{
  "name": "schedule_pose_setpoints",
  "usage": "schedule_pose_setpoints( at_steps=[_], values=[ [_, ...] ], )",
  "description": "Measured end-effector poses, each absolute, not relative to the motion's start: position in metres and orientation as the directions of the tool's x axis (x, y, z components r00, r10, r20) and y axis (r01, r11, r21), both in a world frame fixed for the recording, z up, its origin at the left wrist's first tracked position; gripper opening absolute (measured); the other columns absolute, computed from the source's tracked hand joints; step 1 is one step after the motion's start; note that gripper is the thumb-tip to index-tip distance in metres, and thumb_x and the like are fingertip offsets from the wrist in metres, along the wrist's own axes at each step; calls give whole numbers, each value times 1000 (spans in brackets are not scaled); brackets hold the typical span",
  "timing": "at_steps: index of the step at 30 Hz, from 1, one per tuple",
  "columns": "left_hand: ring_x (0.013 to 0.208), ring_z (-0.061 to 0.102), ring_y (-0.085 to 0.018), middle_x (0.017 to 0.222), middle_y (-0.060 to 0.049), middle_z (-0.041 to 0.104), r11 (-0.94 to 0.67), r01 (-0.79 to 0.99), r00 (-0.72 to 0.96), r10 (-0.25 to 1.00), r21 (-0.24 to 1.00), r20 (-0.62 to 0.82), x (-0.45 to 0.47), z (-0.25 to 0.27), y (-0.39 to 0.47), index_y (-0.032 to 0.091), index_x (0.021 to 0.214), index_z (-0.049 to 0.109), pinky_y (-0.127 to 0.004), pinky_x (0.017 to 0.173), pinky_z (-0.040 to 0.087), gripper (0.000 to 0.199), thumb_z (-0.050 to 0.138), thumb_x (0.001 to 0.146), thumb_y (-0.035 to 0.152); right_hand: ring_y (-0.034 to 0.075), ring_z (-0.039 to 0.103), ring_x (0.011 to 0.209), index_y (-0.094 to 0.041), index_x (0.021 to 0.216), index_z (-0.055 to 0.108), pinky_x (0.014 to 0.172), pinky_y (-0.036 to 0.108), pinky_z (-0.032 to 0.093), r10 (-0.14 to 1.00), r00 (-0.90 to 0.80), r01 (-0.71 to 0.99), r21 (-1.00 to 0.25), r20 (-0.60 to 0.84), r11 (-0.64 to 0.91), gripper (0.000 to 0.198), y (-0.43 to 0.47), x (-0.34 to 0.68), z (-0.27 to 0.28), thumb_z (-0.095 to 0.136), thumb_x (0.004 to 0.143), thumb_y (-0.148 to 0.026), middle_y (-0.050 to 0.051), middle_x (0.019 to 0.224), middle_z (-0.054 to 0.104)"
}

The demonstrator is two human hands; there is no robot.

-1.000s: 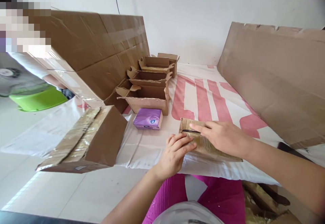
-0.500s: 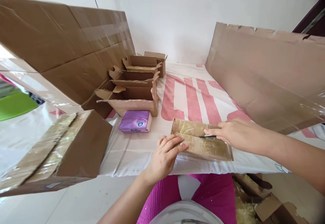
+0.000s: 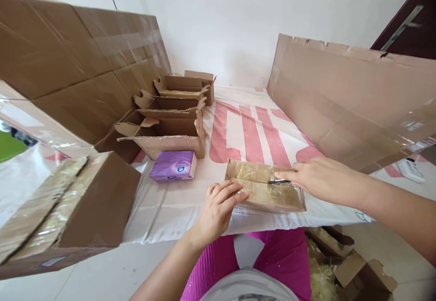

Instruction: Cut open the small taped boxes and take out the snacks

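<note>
A small taped cardboard box [image 3: 269, 194] lies near the table's front edge, a lengthwise seam running along its tape-covered top. My left hand [image 3: 218, 208] grips its left end, fingers bent over the top face. In my right hand [image 3: 309, 176] is a knife [image 3: 279, 181], its thin dark blade lying along the seam. The forefinger points forward along the box, and the knife's handle is hidden inside the hand. To the left of this box sits a purple tissue pack [image 3: 173, 166].
Several open cardboard boxes [image 3: 166, 145] stand in a row behind the tissue pack. Tall cardboard panels rise at left [image 3: 88, 55] and right [image 3: 344, 96]. A larger taped box [image 3: 98, 201] is at front left. Torn cardboard [image 3: 361, 273] lies on the floor at right.
The view has shifted slightly to the right. My right hand has slid a little rightward along the box seam, and more of the blade shows. My left hand keeps its place.
</note>
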State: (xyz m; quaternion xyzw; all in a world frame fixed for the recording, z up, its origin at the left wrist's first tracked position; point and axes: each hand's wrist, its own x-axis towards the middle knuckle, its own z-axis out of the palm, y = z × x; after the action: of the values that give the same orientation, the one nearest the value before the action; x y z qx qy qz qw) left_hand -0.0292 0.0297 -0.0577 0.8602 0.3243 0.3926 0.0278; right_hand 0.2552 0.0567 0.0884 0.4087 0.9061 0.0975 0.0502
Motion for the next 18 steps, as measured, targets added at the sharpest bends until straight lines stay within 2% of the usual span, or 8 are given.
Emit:
schedule_pose_setpoints(
  at_steps=[2, 4, 9, 13, 16, 18],
  values=[
    [125, 49, -21, 125, -7, 63, -790, 530, 479, 578, 307, 661, -29, -58, 31, 24, 124, 59, -37, 97, 38, 37, 47, 93, 7, 14, 61, 57, -37, 124, 63, 50, 26, 28, 712, -689, 668, 259, -139, 697, 51, 59, 249, 87, 51, 86, -6, 0, 73, 68],
    [124, 49, -21, 125, -7, 63, -787, 539, 479, 580, 301, 659, -28, -59, 31, 24, 123, 59, -37, 96, 38, 37, 48, 93, 7, 16, 63, 59, -38, 127, 61, 50, 26, 28, 711, -679, 663, 262, -184, 701, 51, 60, 246, 88, 50, 87, -8, 1, 79, 70],
    [122, 51, -21, 125, -7, 64, -767, 579, 486, 598, 279, 637, -28, -57, 29, 26, 122, 60, -36, 92, 38, 37, 45, 93, 7, 17, 61, 55, -33, 118, 68, 50, 28, 29, 757, -639, 734, 188, -137, 653, 39, 58, 262, 95, 49, 89, -16, 2, 71, 69],
    [121, 52, -21, 124, -7, 64, -760, 578, 477, 610, 297, 633, -27, -56, 31, 26, 123, 60, -36, 93, 39, 38, 45, 93, 8, 17, 57, 50, -34, 110, 72, 48, 29, 28, 789, -601, 765, 196, -126, 614, 38, 53, 289, 94, 50, 86, -16, 1, 61, 64],
    [121, 52, -22, 124, -7, 63, -764, 566, 461, 606, 310, 648, -27, -58, 30, 27, 123, 60, -37, 95, 42, 38, 46, 93, 8, 18, 59, 51, -36, 114, 70, 48, 28, 31, 802, -585, 784, 165, -123, 598, 36, 47, 309, 92, 54, 85, -20, 0, 65, 66],
    [122, 51, -23, 124, -7, 62, -769, 566, 457, 593, 298, 663, -26, -59, 26, 27, 123, 59, -38, 95, 43, 41, 47, 91, 6, 19, 63, 56, -36, 116, 70, 50, 29, 37, 820, -567, 811, 119, -81, 572, 34, 43, 322, 93, 55, 87, -26, 0, 74, 71]
  ],
)
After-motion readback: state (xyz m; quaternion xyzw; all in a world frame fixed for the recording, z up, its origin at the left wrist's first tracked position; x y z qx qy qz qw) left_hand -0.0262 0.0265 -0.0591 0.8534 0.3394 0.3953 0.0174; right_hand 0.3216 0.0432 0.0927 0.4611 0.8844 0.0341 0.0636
